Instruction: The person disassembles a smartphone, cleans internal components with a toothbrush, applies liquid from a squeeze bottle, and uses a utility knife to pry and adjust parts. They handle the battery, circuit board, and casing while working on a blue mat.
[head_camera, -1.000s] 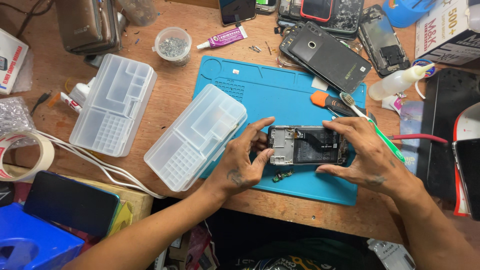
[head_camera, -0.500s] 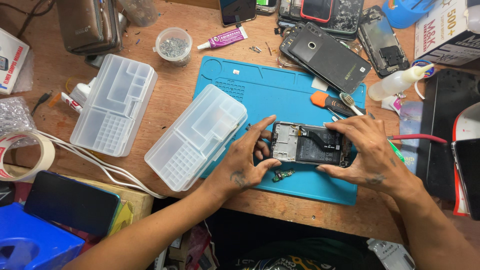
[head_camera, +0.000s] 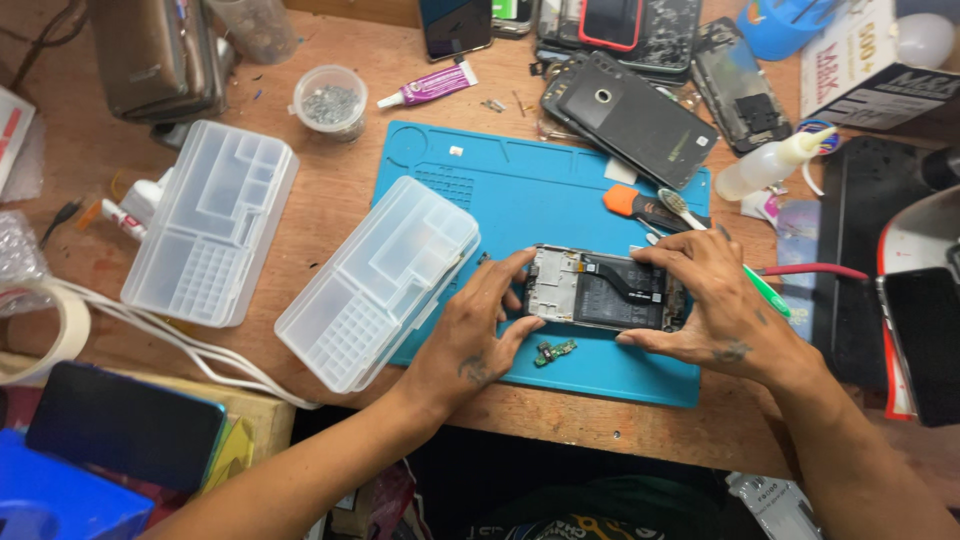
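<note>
My left hand (head_camera: 478, 345): my fingers curl around the left end of the opened black phone with its back cover off (head_camera: 605, 290). My thumb sits at its lower left corner.
My right hand (head_camera: 715, 310): my fingers bend over the right end of the phone, and my thumb presses along its bottom edge. Both hands are holding it.
The phone: it lies flat on the blue rubber work mat (head_camera: 520, 195), near the mat's front edge, between my two hands. I can see its silver and black insides.
Small green part (head_camera: 553, 351): a tiny circuit piece lies on the mat just below the phone, near my left thumb.
Clear plastic boxes: one clear plastic box with little compartments (head_camera: 380, 280) rests partly on the mat's left side, just beside my left hand. Another clear box (head_camera: 212, 220) lies farther left on the wooden table (head_camera: 340, 150).
Behind the phone: an orange-handled tool (head_camera: 640, 207) and a toothbrush (head_camera: 685, 208) lie on the mat. A black phone back cover (head_camera: 630, 118) lies at the mat's far corner.
</note>
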